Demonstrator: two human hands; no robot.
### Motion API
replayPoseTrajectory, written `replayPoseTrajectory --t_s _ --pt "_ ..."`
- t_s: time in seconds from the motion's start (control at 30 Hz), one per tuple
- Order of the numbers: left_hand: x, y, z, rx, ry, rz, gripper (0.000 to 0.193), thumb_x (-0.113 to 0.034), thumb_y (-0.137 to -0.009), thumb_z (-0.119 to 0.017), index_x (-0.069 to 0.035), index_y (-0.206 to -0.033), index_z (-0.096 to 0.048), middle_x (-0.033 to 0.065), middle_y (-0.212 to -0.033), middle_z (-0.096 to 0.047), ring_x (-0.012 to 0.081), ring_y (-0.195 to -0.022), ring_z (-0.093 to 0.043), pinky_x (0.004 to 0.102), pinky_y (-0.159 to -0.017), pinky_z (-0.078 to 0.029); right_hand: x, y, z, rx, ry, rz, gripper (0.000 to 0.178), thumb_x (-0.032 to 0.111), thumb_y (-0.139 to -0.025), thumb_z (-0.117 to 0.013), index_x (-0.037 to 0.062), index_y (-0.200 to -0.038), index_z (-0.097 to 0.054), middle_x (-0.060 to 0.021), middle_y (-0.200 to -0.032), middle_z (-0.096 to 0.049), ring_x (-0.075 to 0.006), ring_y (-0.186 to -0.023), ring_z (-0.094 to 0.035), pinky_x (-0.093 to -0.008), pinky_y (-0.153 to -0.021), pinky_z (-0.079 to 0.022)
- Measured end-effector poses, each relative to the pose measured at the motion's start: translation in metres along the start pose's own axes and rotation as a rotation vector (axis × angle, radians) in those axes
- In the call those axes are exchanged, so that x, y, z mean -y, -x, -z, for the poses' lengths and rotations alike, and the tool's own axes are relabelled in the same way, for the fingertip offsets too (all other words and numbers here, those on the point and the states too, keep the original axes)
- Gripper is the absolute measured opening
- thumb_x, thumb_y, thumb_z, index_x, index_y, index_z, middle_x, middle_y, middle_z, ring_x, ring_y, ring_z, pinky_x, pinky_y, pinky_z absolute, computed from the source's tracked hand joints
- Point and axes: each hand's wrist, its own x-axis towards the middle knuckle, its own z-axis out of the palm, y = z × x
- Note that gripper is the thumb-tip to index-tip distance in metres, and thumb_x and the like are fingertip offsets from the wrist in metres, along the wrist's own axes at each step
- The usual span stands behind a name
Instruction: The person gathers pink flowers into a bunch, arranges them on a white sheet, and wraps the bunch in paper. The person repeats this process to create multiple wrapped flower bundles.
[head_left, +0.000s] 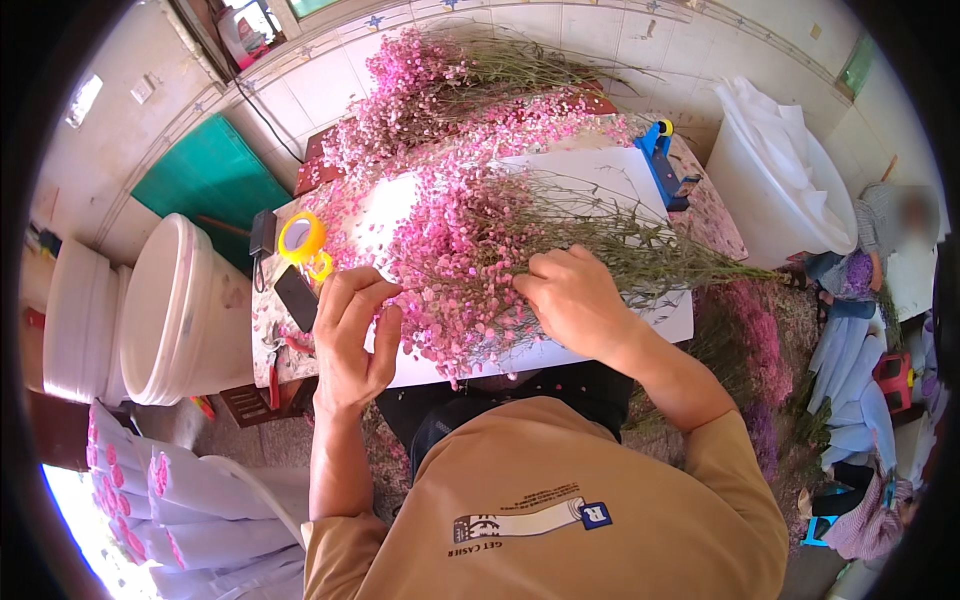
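We see a pink baby's-breath bunch [465, 230] on the table [265, 325], stems past R edge; prob. light, stiff-stemmed, blooms fragile: best held by stems. L hand [352, 335], R hand [578, 298]: fingers curled by blooms, grip unclear. White tub [745, 185] off R edge holds white sheeting [775, 120]; nested buckets [225, 315] off L edge.

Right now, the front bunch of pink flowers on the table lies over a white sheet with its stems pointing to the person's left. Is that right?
Not quite: in the head view, the stems of the front bunch of pink flowers point to the right, not the left. It does lie over the white sheet.
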Motion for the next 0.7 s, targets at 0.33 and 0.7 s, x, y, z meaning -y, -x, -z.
replayPoseTrajectory --t_s 0.33,0.7 --pt "0.003 0.004 -0.004 0.022 -0.082 0.108 0.026 0.000 -0.085 -0.074 0.004 -0.110 -0.070 0.0178 -0.111 -0.063 0.0355 -0.102 -0.063 0.0419 -0.093 -0.051 -0.013 -0.012 0.021 0.196 -0.190 -0.075 0.006 0.019 -0.085 -0.076 0.0137 -0.089 -0.076 -0.0053 -0.071 -0.070 -0.0270 -0.066 -0.066 -0.0386 -0.069 -0.044" --pt "0.015 0.013 -0.020 -0.039 -0.088 0.176 0.015 0.004 -0.079 -0.076 0.000 -0.092 -0.068 0.0128 -0.090 -0.059 0.0336 -0.085 -0.058 0.0434 -0.075 -0.048 -0.013 -0.012 -0.007 -0.286 -0.060 0.154 0.011 0.011 -0.080 -0.076 0.0103 -0.083 -0.066 -0.0025 -0.084 -0.056 -0.0222 -0.083 -0.058 -0.0377 -0.082 -0.041"
